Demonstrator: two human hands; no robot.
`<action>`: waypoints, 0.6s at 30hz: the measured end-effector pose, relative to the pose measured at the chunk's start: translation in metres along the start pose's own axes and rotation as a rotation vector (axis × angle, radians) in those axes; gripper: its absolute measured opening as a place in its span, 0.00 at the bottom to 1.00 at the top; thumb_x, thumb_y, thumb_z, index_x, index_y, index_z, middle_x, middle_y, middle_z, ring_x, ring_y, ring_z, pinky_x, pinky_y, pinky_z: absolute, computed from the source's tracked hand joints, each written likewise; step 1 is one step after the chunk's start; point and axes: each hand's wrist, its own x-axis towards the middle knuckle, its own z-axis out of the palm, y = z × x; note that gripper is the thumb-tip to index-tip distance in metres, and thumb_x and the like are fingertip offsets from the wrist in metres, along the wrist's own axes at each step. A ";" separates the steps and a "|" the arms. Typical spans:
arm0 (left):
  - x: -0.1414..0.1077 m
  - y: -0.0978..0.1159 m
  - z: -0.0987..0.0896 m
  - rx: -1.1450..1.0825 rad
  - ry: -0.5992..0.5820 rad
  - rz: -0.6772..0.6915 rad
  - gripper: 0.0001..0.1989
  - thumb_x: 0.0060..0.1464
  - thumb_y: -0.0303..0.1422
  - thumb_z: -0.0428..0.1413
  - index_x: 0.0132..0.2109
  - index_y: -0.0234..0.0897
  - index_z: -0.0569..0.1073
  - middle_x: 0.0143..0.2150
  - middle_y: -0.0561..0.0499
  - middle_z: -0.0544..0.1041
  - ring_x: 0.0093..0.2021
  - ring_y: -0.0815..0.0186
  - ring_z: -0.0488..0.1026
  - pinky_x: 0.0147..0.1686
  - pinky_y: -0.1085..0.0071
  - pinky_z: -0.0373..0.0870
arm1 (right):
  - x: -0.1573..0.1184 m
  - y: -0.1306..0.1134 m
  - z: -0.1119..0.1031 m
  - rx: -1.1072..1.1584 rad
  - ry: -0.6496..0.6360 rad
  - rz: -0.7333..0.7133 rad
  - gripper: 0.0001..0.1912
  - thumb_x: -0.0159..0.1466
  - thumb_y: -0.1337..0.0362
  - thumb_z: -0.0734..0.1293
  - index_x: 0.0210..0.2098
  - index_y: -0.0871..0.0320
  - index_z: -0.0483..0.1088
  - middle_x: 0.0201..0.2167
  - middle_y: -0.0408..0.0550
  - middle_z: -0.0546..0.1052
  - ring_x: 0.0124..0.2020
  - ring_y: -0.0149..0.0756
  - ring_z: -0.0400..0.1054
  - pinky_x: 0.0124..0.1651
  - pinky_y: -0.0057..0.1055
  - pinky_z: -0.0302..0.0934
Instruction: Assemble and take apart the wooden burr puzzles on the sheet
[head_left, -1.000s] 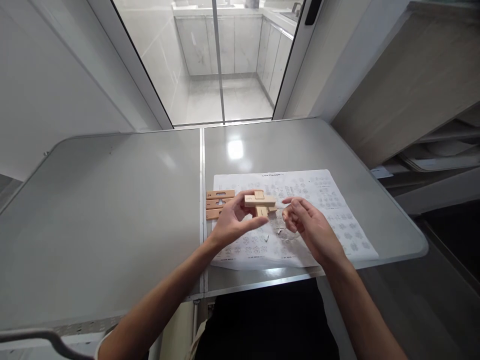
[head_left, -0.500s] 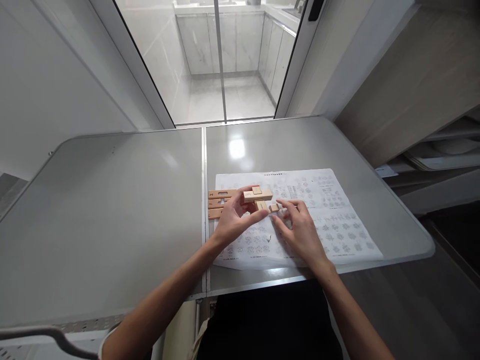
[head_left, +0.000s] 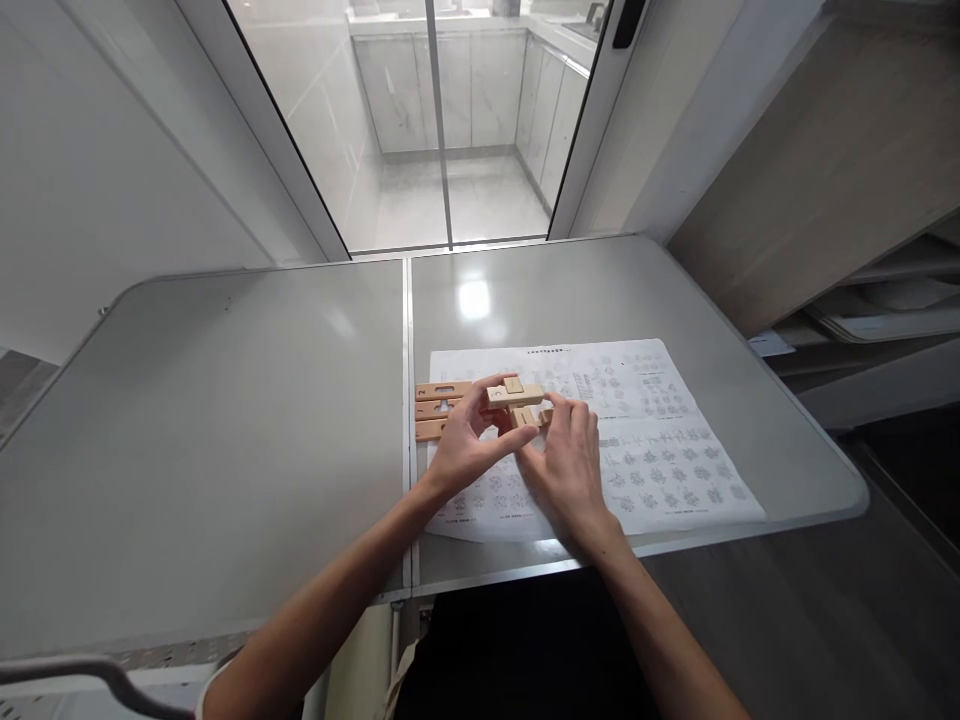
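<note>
Light wooden pieces, fitted together crosswise, are held above a printed sheet in the head view. My left hand grips them from the left, its thumb along the near side. At their right is my right hand, its thumb and fingers closed against the assembly. A small wooden end shows beside the right fingers, which partly cover it. Three darker wooden bars, one with a slot, lie side by side just left of my left hand, on the sheet's left edge.
The grey folding table has a metal seam left of the sheet. Beyond its far edge is a glass door. Shelves with flat items stand at the right.
My right hand has moved left and closed in on the wooden pieces; before, its fingers were spread near the small right-hand piece. My left hand has barely moved.
</note>
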 end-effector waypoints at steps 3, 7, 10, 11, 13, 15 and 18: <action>-0.001 0.000 0.000 0.014 -0.001 0.012 0.35 0.55 0.40 0.74 0.66 0.42 0.72 0.58 0.41 0.81 0.54 0.55 0.81 0.56 0.60 0.78 | 0.001 0.000 -0.008 0.137 -0.023 0.049 0.31 0.68 0.46 0.70 0.63 0.56 0.65 0.56 0.62 0.71 0.59 0.61 0.65 0.60 0.60 0.66; -0.002 0.003 0.001 0.034 -0.002 0.037 0.34 0.56 0.40 0.73 0.66 0.42 0.72 0.57 0.41 0.81 0.53 0.56 0.81 0.52 0.61 0.79 | 0.001 0.004 -0.033 0.591 -0.111 0.275 0.37 0.61 0.46 0.78 0.63 0.51 0.65 0.64 0.59 0.72 0.61 0.55 0.72 0.65 0.55 0.68; -0.003 0.005 0.003 0.069 -0.018 0.072 0.34 0.56 0.40 0.73 0.65 0.42 0.72 0.53 0.43 0.81 0.45 0.62 0.80 0.48 0.64 0.79 | 0.003 0.010 -0.058 0.987 -0.277 0.432 0.36 0.58 0.50 0.82 0.61 0.48 0.68 0.68 0.54 0.73 0.64 0.52 0.73 0.67 0.49 0.69; -0.003 0.005 0.004 0.083 -0.028 0.090 0.34 0.55 0.39 0.74 0.65 0.42 0.72 0.51 0.44 0.81 0.42 0.64 0.79 0.45 0.65 0.80 | 0.003 0.012 -0.065 1.061 -0.333 0.469 0.35 0.58 0.52 0.83 0.60 0.48 0.71 0.67 0.54 0.75 0.65 0.51 0.72 0.69 0.48 0.67; -0.005 0.005 0.005 0.113 -0.053 0.130 0.34 0.55 0.39 0.73 0.65 0.42 0.72 0.48 0.46 0.80 0.36 0.68 0.76 0.41 0.67 0.79 | 0.005 0.016 -0.076 1.161 -0.429 0.530 0.32 0.58 0.54 0.83 0.59 0.50 0.75 0.64 0.53 0.78 0.67 0.51 0.71 0.73 0.47 0.62; -0.006 0.003 0.006 0.155 -0.081 0.176 0.35 0.55 0.39 0.74 0.65 0.42 0.71 0.47 0.48 0.79 0.33 0.70 0.73 0.38 0.68 0.79 | 0.005 0.018 -0.081 1.246 -0.507 0.560 0.29 0.59 0.53 0.82 0.58 0.52 0.79 0.60 0.54 0.81 0.66 0.53 0.73 0.75 0.49 0.61; -0.007 -0.001 0.006 0.227 -0.124 0.260 0.37 0.53 0.39 0.75 0.66 0.43 0.71 0.46 0.49 0.79 0.32 0.71 0.72 0.37 0.68 0.78 | 0.003 0.017 -0.079 1.345 -0.585 0.547 0.25 0.61 0.51 0.80 0.55 0.53 0.82 0.56 0.54 0.84 0.64 0.55 0.75 0.73 0.52 0.63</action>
